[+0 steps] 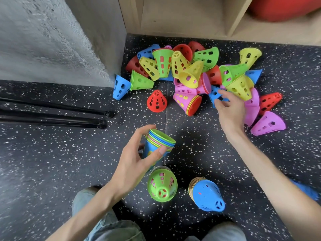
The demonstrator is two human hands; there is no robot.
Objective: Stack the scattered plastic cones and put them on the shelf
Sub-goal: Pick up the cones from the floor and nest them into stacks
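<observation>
Two finished stacks lie nearest me on the floor: a green-topped stack (162,186) on its side between the knees, and a blue-topped stack (206,194) just beside it to the right, tip pointing toward me. I note jeans-clad knees (104,221) at the bottom edge.

Above these, my left hand (137,159) grips a held stack (159,145) of nested cones, thumb and fingers curled round its blue outer wall; green, pink, yellow and blue rims show at its open mouth, which tilts up and right.

My right hand (227,108) reaches into the loose pile (191,73), fingers pinching a blue cone (215,95) at the pile's near edge. A single red cone (157,101) stands upright, apart from the pile, with a blue one (120,87) and a green one (139,80) lying further left.

Flooring is dark speckled rubber (52,153). Two black tube legs (69,115) lie at left. A grey concrete wall (43,40) stands beyond, beside a pale wooden shelf (173,20) whose right compartment holds a red object (284,7), partly out of frame.
</observation>
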